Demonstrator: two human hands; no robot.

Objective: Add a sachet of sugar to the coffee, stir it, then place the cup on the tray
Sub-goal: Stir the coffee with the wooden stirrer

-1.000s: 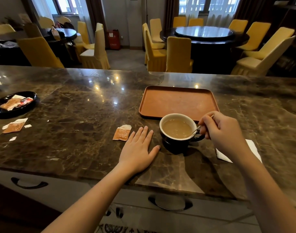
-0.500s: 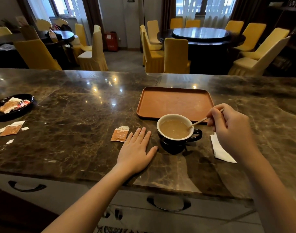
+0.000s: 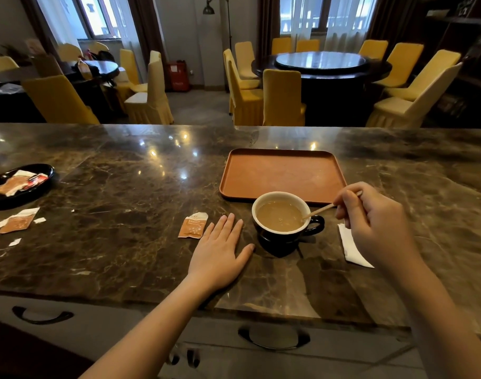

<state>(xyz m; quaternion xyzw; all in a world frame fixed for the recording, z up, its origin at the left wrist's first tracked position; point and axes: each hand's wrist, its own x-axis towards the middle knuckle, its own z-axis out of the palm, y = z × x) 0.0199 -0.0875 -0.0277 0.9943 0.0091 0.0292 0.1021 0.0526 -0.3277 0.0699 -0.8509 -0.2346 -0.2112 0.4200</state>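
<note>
A black cup (image 3: 284, 237) with a white inside holds milky coffee and stands on the marble counter just in front of the orange tray (image 3: 283, 173). My right hand (image 3: 376, 222) is to the right of the cup, pinching a thin wooden stir stick (image 3: 320, 211) whose tip dips into the coffee at the cup's right rim. My left hand (image 3: 220, 253) lies flat on the counter, fingers apart, just left of the cup. A torn brown sugar sachet (image 3: 193, 225) lies beside my left fingertips.
A white paper napkin (image 3: 352, 248) lies under my right hand. At far left, a black dish (image 3: 39, 187) holds more sachets, with another torn sachet (image 3: 19, 221) and paper scraps in front of it. Yellow chairs and round tables stand beyond the counter.
My right hand has drawn back to the right and risen, so the stick now slants into the cup's right side. The left hand and the cup have stayed in place.
</note>
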